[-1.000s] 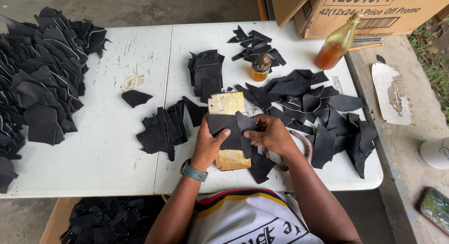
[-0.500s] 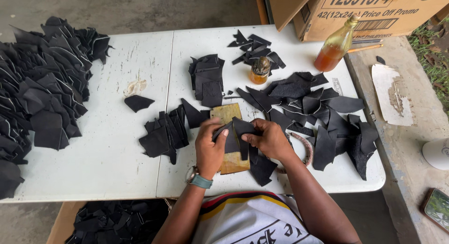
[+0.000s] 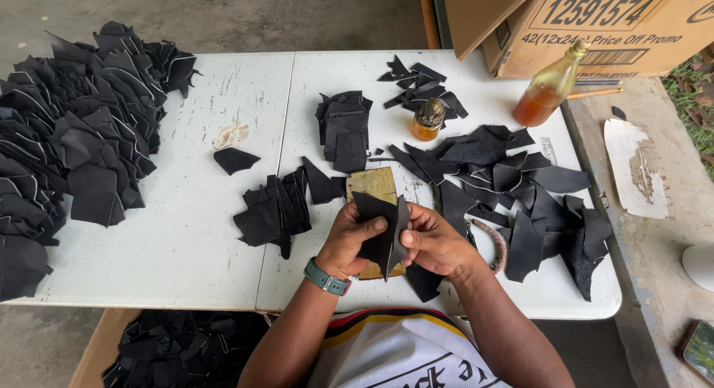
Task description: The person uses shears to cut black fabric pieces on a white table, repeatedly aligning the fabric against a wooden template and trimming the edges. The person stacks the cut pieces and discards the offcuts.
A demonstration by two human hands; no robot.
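Note:
Both my hands hold one black leather piece (image 3: 381,228) folded upward above a tan board (image 3: 374,186) on the white table (image 3: 186,239). My left hand (image 3: 349,238), with a teal watch on the wrist, grips its left side, thumb on top. My right hand (image 3: 435,241) pinches its right edge. A small pile of black pieces (image 3: 274,211) lies just left of my hands, and a wider spread of black pieces (image 3: 513,191) lies to the right.
A big heap of black pieces (image 3: 71,142) covers the table's left end. A small jar (image 3: 428,120) and a bottle of amber liquid (image 3: 549,87) stand at the back, near a cardboard box (image 3: 595,20). More pieces fill a box (image 3: 178,343) below the table.
My hands have lifted the black piece off the tan board and folded it up between them; before, it lay flat under both hands.

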